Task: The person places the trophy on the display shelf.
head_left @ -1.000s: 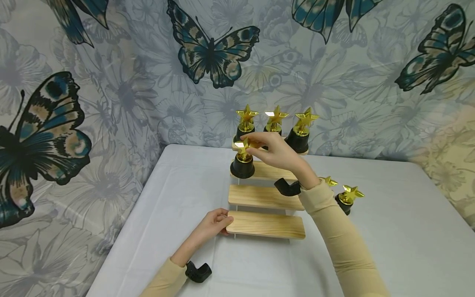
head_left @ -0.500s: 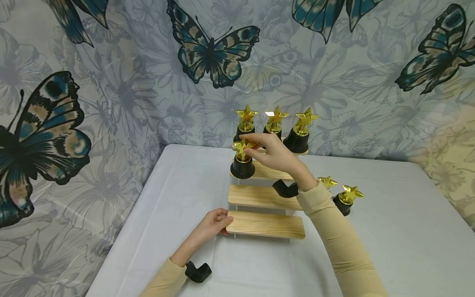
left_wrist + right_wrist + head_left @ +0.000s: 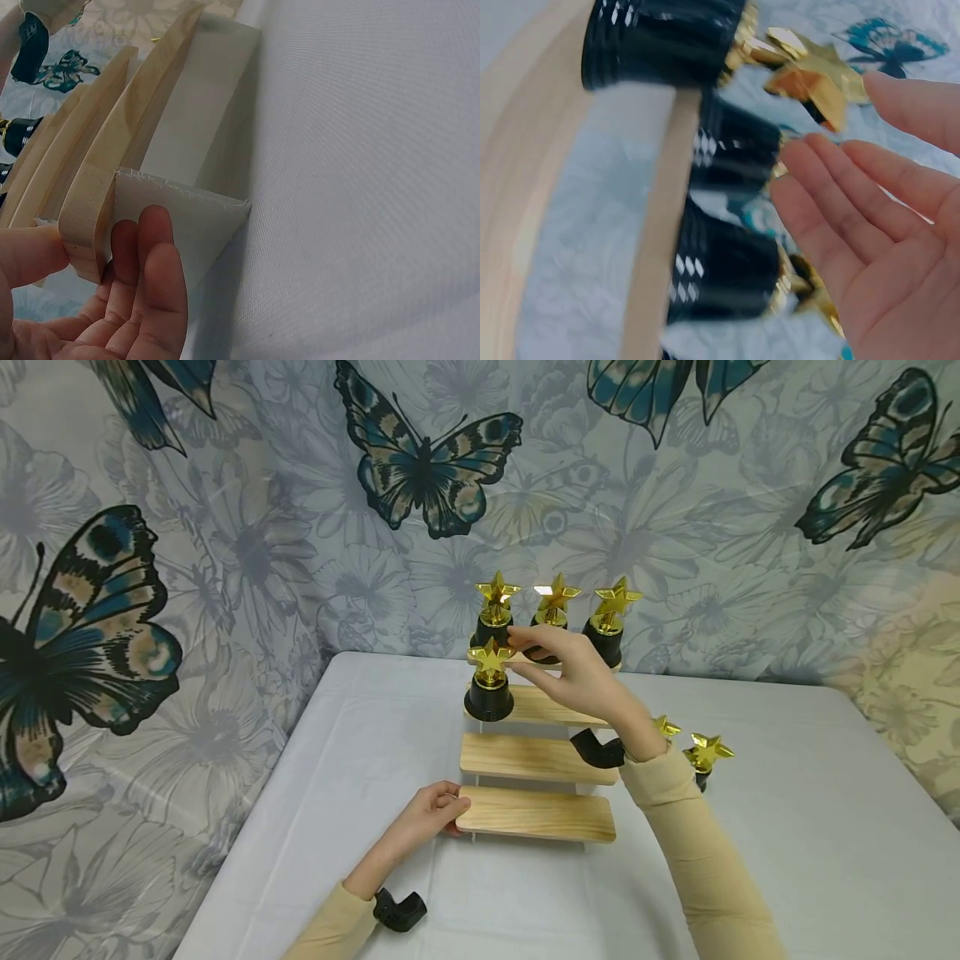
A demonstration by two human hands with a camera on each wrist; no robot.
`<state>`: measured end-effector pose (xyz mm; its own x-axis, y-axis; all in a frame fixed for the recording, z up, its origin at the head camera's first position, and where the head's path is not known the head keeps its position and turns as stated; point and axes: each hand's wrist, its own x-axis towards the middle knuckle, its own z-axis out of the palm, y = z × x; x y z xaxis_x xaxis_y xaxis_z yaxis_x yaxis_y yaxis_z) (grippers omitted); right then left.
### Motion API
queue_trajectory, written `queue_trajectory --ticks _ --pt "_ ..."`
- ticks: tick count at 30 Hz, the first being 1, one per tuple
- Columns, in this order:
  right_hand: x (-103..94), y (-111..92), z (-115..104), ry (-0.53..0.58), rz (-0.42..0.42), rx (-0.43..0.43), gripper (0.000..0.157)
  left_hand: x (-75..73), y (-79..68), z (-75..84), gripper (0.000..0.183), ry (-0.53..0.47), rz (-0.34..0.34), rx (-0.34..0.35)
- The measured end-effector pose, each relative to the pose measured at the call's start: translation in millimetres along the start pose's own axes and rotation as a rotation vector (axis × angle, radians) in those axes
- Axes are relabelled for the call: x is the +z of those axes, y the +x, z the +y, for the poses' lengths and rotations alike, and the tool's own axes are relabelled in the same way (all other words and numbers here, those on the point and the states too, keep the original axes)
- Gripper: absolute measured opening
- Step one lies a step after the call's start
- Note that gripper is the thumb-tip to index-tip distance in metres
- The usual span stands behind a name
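A gold star trophy with a black base point(image 3: 489, 700) stands upright at the left end of the second tier from the top of a wooden display stand point(image 3: 536, 814). Beside its star is my right hand point(image 3: 576, 675), thumb and fingers apart around no object. The right wrist view has that trophy point(image 3: 664, 43) at the top, its star close to the thumb. My left hand point(image 3: 429, 812) grips the left end of the lowest board. In the left wrist view, the thumb point(image 3: 30, 255) lies on the board's point(image 3: 90, 217) upper face and the fingers curl underneath.
Several more star trophies are about: a left one point(image 3: 495, 602), a middle one point(image 3: 555, 602) and a right one point(image 3: 613, 606) on the top tier. Two others, one in front point(image 3: 707, 752) and one partly hidden point(image 3: 666, 727), stand right of the stand on the white-covered table point(image 3: 810, 827).
My right hand has let go of the trophy's star and drawn back slightly to the right, leaving the trophy on the second tier. The left hand has kept its grip on the lowest board.
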<state>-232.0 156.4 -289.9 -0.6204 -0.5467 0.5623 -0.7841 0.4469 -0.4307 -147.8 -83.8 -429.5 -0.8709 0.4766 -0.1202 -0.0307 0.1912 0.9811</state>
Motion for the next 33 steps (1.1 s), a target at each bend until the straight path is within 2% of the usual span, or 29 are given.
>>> queue_trajectory --ticks 4,11,17,26,33 --pt "-15.1 -13 0 -0.049 0.058 -0.012 0.043 -0.2 3.3 -6.0 0.034 0.003 0.000 0.002" --pt "-48.5 -48 2 -0.140 0.124 0.047 0.047 -0.9 14.7 -32.6 0.040 0.012 0.005 -0.005" --pt "-70.8 -87 9 -0.189 0.182 0.097 0.049 -1.3 14.1 -34.5 0.042 -0.006 -0.002 0.001" --pt "-86.4 -145 25 -0.187 0.158 0.318 0.045 -1.8 15.6 -36.8 0.039 -0.015 -0.004 -0.011" --pt "-90.5 -183 44 -0.152 0.191 0.422 0.044 -1.5 15.2 -35.5 0.040 -0.015 -0.001 -0.013"
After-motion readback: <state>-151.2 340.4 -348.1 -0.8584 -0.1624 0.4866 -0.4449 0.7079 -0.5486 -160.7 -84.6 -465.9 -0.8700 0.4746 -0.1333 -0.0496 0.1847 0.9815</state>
